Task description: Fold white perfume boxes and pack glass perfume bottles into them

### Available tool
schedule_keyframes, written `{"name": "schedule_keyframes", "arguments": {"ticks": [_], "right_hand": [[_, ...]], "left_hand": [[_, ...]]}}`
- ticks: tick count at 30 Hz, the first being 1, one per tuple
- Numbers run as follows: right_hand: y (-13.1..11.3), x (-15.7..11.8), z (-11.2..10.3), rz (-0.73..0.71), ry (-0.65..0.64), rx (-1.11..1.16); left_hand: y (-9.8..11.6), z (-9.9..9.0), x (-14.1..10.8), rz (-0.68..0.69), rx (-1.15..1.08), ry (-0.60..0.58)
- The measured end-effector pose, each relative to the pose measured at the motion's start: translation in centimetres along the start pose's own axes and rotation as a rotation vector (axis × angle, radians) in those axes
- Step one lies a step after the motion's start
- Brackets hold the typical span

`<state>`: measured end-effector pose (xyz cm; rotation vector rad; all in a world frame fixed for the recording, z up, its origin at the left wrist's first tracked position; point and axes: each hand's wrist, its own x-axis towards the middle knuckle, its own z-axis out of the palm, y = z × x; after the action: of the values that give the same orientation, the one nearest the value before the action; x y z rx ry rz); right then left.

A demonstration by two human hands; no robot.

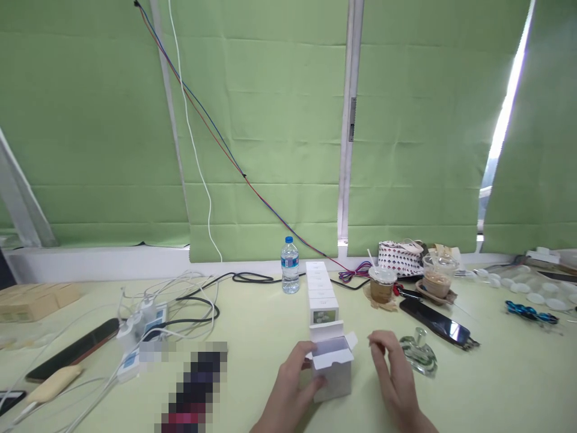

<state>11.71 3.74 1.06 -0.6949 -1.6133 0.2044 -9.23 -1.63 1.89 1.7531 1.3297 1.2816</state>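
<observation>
A small white cardboard box stands upright on the table with its top flaps raised. My left hand is closed on its left side, thumb on the front and fingers at the left edge. Just right of the box, my right hand is apart from it, fingers loosely bent and somewhat apart, with nothing visible in them. A clear, green-tinted glass piece with a short neck lies beside my right hand. Behind the open box runs a row of similar white boxes, the nearest with a picture on its front.
A water bottle stands left of the row. Two drink cups, a dark phone and a patterned pouch are to the right. White chargers and tangled cables lie left, near a long dark object.
</observation>
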Motion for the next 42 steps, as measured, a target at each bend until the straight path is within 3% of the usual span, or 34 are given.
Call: {"name": "schedule_keyframes", "arguments": {"ticks": [5, 6, 9, 12, 14, 16, 19, 22, 25, 28, 34, 42], "right_hand": [[2.3, 3.2, -4.1, 0.089, 0.286, -0.44], [3.0, 3.7, -5.1, 0.101, 0.268, -0.544], [5.3, 3.7, -7.7, 0.186, 0.002, -0.776], [7.3, 2.6, -9.2, 0.278, -0.314, -0.73], [7.9, 1.9, -9.6, 0.338, -0.421, -0.653], [7.8, 1.6, -9.8, 0.363, -0.424, -0.592], [5.9, 2.2, -9.6, 0.35, -0.316, -0.435], [2.3, 3.5, -8.7, 0.36, -0.221, -0.152], [-1.5, 4.6, -6.7, 0.333, -0.237, 0.105], [-3.9, 5.2, -4.1, 0.266, -0.293, 0.204], [-4.3, 5.0, -0.9, 0.186, -0.44, 0.115], [-3.9, 4.6, -0.9, 0.06, -0.567, -0.03]], "left_hand": [[0.3, 0.0, -0.1, -0.056, -0.011, 0.019], [0.4, 0.1, -0.1, -0.054, -0.006, 0.018], [0.4, 0.2, -0.1, -0.035, 0.019, 0.019], [0.5, 0.2, -0.1, -0.027, 0.023, 0.017], [0.5, 0.2, -0.2, -0.029, 0.021, 0.009], [0.6, 0.2, -0.2, -0.037, 0.017, 0.006], [0.5, 0.3, -0.2, -0.077, 0.002, 0.01], [0.3, 0.3, -0.2, -0.107, -0.01, -0.001], [0.1, 0.3, -0.2, -0.095, -0.013, 0.003], [0.1, 0.3, -0.2, -0.063, -0.021, 0.0], [0.0, 0.5, -0.1, 0.002, -0.025, -0.015], [-1.2, 0.9, -0.3, 0.062, 0.025, 0.049]]}}
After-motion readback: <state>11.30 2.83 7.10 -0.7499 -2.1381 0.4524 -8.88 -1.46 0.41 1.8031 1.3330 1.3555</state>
